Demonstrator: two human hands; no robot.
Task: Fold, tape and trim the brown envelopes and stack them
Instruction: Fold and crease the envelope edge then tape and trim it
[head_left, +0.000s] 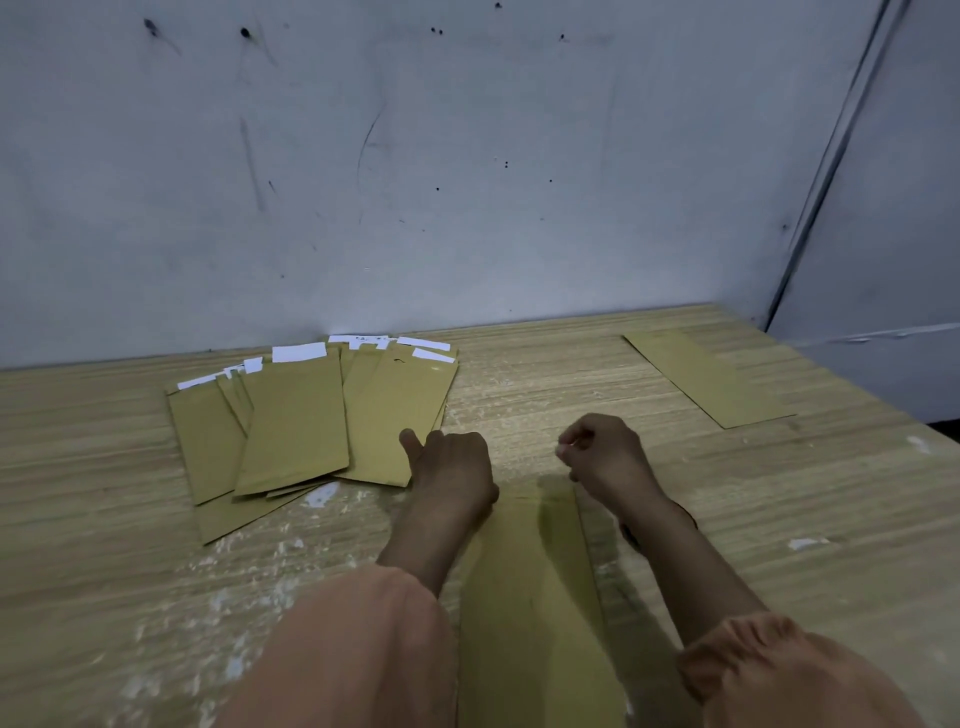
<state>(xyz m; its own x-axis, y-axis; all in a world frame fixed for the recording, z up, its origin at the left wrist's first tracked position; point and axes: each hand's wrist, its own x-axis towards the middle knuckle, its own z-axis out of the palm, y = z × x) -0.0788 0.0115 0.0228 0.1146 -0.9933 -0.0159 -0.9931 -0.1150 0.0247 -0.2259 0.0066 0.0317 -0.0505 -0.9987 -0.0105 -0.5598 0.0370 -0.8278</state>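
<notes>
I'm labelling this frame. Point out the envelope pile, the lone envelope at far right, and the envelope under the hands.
Envelope pile (296, 421), head view: on the face of the top middle envelope.
Lone envelope (706, 376), head view: at the middle of its face.
Envelope under the hands (535, 597), head view: on its bare face between the forearms.

- Fanned pile of brown envelopes (311, 415) fills far-left table (779, 519), back against wall (467, 182); no passage behind it.
- Single envelope (709, 376) lies flat far right, near side panel (893, 260).
- Bare wood btwn pile & single envelope: open lane to wall.
- Near centre taken by envelope (535, 597) under both forearms.
- Left & right near edges of table free.
</notes>
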